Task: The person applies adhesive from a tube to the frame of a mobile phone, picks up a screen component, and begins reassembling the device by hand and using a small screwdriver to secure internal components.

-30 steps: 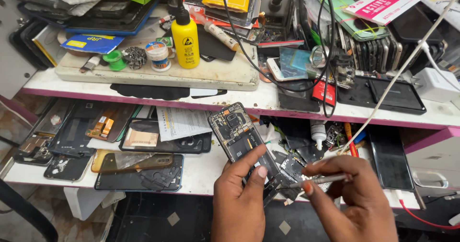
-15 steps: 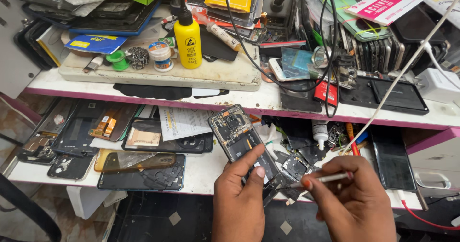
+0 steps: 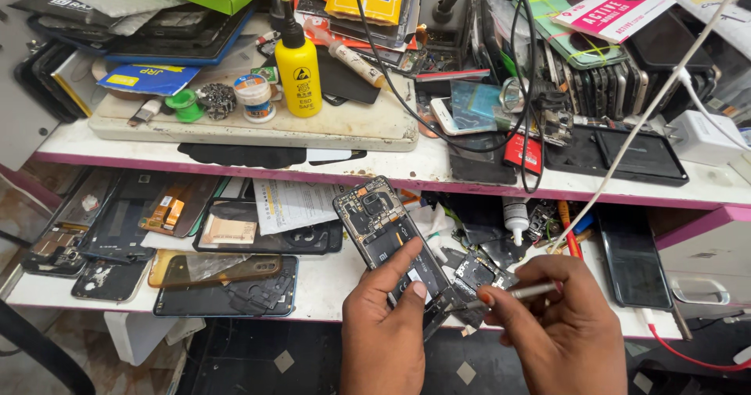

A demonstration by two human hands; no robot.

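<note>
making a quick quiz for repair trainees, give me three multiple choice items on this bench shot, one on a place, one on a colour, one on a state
1. Where does the squeeze bottle stand?
A. on the upper shelf
B. on the floor
C. in the left hand

2. What colour is the squeeze bottle's body?
A. blue
B. yellow
C. white

3. In what state is the phone held in the left hand?
A. sealed in a case
B. back cover off, insides showing
C. screen lit

Answers:
1 A, it stands on the pale board on the upper shelf.
2 B, its body is yellow under a black nozzle.
3 B, circuit boards and camera parts are bare, while the right hand holds a thin metal tool at its lower end.
</note>
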